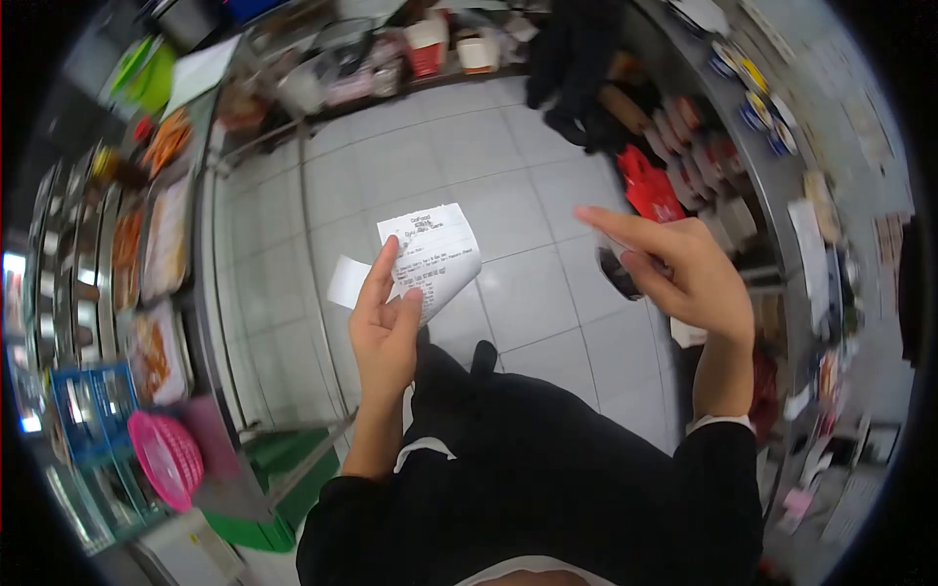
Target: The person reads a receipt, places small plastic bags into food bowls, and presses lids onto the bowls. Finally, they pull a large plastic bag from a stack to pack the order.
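Note:
My left hand (384,337) pinches a printed paper receipt (445,256) between thumb and fingers. The slip's lower end curls over, and another white strip of it sticks out left of the fingers. To the right, my right hand (674,269) is raised with its index finger stretched out toward the left. Against its curled fingers and palm sits a small dark, rounded object (616,273) with a pale, shiny edge. Its kind cannot be made out, since the hand covers much of it.
At left a counter carries trays of food (168,230) and a pink basket (166,459). A steel shelf (723,107) runs along the right, with a red bag (648,186) below it. Another person's dark-clothed legs (576,59) stand ahead on the tiled floor (518,220).

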Demonstrator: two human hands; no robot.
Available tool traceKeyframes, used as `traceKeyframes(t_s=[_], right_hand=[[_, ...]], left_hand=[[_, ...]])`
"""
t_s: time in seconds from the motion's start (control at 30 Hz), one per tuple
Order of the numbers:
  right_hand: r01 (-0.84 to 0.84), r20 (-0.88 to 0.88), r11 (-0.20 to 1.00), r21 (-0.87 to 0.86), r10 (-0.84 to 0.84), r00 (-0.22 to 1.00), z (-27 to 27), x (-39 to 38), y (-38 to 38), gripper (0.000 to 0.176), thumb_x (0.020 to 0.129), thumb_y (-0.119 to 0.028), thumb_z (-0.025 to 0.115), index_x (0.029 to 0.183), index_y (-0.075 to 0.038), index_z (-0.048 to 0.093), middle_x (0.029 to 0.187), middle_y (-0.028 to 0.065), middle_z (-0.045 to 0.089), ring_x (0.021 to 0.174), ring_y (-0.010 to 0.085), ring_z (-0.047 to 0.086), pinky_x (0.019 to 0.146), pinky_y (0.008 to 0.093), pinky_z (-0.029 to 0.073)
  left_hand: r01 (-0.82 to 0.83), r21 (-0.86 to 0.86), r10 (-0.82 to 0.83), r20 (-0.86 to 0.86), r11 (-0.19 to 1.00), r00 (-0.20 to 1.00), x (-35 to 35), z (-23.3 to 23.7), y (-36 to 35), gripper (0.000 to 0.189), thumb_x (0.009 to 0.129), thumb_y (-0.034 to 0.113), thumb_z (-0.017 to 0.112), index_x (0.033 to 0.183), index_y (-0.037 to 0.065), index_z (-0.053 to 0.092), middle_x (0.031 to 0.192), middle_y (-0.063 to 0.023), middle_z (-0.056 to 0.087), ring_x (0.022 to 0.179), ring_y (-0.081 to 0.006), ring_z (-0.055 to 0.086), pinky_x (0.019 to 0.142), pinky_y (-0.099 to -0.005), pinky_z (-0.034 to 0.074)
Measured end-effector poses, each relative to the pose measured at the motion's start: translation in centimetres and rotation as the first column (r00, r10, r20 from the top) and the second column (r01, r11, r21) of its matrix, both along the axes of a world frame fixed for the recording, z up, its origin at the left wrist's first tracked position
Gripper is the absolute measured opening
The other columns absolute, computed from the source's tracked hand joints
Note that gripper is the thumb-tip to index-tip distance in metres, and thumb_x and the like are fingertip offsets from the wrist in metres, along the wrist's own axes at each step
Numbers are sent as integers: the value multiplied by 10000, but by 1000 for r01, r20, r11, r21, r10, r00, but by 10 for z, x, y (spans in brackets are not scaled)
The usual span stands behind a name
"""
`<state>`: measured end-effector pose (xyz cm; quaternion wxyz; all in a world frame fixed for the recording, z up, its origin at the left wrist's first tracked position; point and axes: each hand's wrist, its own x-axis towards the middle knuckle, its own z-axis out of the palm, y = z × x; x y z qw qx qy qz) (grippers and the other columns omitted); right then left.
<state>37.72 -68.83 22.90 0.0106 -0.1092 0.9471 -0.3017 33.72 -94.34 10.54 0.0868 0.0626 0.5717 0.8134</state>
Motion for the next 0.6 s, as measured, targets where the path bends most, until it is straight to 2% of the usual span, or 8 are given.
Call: traceKeyframes(t_s=[0.1, 0.13, 0.2, 0.23, 0.37, 0.47, 0.5, 0.6], right_hand=[[-103, -205, 962, 253, 157, 966, 42, 2, 2, 269, 618, 25, 557, 859, -52, 649, 516, 63, 444, 438, 216, 458, 427, 290, 356], [-4, -391, 970, 241, 101, 915, 49, -1, 4, 235, 599, 3, 577, 819, -50, 638, 527, 62, 454, 441, 227, 461, 428, 290, 367], [116, -562, 949, 292, 72, 824, 60, -2, 17, 227, 598, -1, 582, 813, -50, 635, 530, 62, 459, 443, 225, 464, 429, 289, 368], [160, -598, 937, 311, 63, 799, 62, -6, 27, 223, 597, -2, 584, 810, -50, 633, 532, 62, 461, 444, 225, 465, 429, 289, 369], [285, -700, 891, 352, 49, 712, 67, -54, 62, 209, 595, -9, 594, 796, -50, 627, 538, 62, 470, 447, 221, 470, 431, 287, 371], [362, -730, 862, 356, 15, 683, 68, -103, 100, 198, 593, -13, 601, 786, -50, 622, 543, 62, 477, 449, 219, 474, 432, 286, 372], [384, -751, 862, 330, -7, 660, 64, -72, 148, 195, 592, -15, 603, 783, -50, 621, 545, 62, 480, 450, 218, 475, 432, 286, 373], [424, -760, 845, 327, -32, 650, 67, -96, 201, 186, 590, -20, 611, 773, -50, 616, 550, 62, 487, 452, 216, 479, 433, 285, 374]], left_hand=[[134, -15, -134, 2, 991, 991, -22, -2, 34, 544, 793, -112, 404, 1320, -32, 292, 1288, -216, 380, 1063, -226, 520, 892, -294, 419], [184, -10, -183, 15, 983, 983, -29, -1, 54, 555, 784, -118, 390, 1322, -32, 285, 1292, -212, 375, 1063, -232, 522, 893, -299, 422], [292, 22, -293, 40, 956, 955, -45, 6, 95, 579, 765, -131, 362, 1327, -31, 271, 1300, -205, 366, 1063, -244, 524, 894, -309, 428], [394, 78, -401, 126, 916, 907, -54, 14, 118, 571, 782, -83, 369, 1336, -27, 246, 1315, -186, 351, 1067, -267, 524, 906, -324, 425], [578, 174, -600, 133, 797, 789, -116, 21, 197, 606, 744, -88, 358, 1337, -27, 247, 1318, -186, 350, 1074, -263, 520, 894, -308, 425], [629, 214, -661, 153, 748, 734, -169, 17, 256, 633, 716, -91, 350, 1338, -28, 249, 1319, -186, 350, 1080, -259, 516, 885, -296, 425], [642, 205, -672, 156, 739, 724, -152, 17, 299, 642, 707, -92, 348, 1338, -28, 249, 1320, -186, 349, 1081, -258, 515, 882, -293, 425], [631, 245, -675, 197, 736, 711, -188, 14, 361, 669, 679, -96, 340, 1339, -28, 251, 1322, -186, 349, 1087, -254, 511, 873, -281, 425]])
